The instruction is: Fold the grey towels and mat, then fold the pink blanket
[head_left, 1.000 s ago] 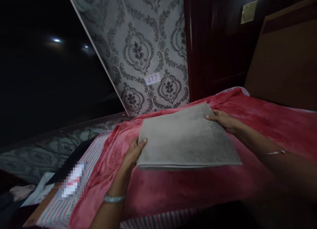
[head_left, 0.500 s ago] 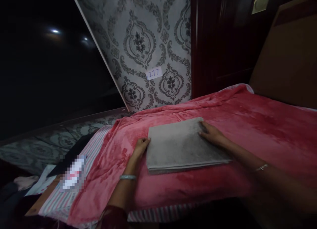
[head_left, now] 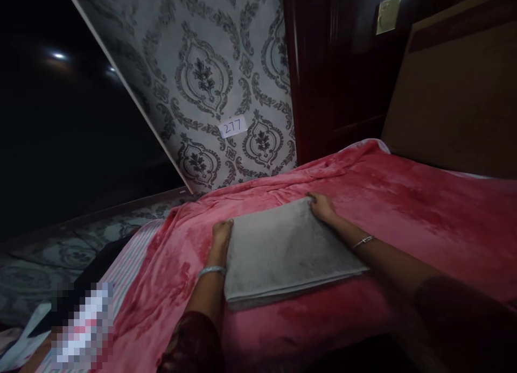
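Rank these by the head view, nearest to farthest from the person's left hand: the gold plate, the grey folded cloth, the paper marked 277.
1. Grey folded cloth: touching the left hand, on its right.
2. Paper marked 277: on the patterned wall.
3. Gold plate: upper right, on the dark red panel.

Room above folded cloth (head_left: pixel 274 249), wall (head_left: pixel 220 90) beyond

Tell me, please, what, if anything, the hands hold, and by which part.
A folded grey cloth: the left hand near its far left corner, the right hand at its far right corner.
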Motion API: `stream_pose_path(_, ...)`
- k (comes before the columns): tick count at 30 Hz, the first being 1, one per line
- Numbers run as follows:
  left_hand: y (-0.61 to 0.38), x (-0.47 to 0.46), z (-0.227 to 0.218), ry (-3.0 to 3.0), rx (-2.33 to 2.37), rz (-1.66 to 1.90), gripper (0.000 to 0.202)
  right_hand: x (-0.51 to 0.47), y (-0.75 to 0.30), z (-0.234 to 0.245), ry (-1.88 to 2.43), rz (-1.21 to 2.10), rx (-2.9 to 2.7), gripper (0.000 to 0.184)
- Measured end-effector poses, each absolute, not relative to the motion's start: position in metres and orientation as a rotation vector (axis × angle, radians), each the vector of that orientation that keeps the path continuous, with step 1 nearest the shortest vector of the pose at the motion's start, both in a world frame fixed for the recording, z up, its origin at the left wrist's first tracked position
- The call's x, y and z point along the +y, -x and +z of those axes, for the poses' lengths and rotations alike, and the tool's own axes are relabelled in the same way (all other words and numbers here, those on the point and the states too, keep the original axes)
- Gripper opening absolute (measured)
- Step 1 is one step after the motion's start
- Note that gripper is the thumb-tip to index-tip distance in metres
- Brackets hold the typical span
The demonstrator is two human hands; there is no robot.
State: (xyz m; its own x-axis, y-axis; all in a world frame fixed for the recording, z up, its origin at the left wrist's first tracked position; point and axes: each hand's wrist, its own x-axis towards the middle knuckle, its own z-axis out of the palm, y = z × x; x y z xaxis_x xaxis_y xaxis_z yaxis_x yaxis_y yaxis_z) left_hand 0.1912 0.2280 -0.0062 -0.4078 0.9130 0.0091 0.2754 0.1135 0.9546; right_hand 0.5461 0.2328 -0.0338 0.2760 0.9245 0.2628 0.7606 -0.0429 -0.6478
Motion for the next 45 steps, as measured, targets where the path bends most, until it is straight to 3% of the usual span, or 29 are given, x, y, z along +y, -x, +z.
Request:
stream_pose_path(11, -0.191, 0.226, 0.009, -1.449, 2.003, 1.019, 0.016, 0.235, -0.553, -0.036, 1.851, 0.280, -1.669, 0.047)
stream_pose_path(15, -0.198, 0.204, 0.021, -1.676, 1.977, 0.946, 0.042, 0.205, -0.536, -0.020, 1.841, 0.211, -1.781, 0.061)
stream_pose_path(18, -0.215, 0.164, 0.013, -2.294, 1.765, 0.670, 0.064, 0.164, -0.507, -0.019, 1.639, 0.062, -2.060, 0.069)
stream_pose_path(23, -0.238, 0.108, -0.012, -2.647, 1.705, 0.090, 0.065, 0.119, -0.480, -0.036, 1.587, 0.093, -2.307, 0.066)
stream_pose_path(35, -0.224, 0.103, -0.012, -2.576, 1.756, -0.008, 0.081, 0.115, -0.513, -0.052, 1.558, 0.096, -2.323, 0.066)
stream_pose_path(45, -0.220, 0.080, -0.008, -2.448, 1.878, -0.033, 0.078, 0.094, -0.512, -0.048, 1.680, 0.083, -2.277, 0.065)
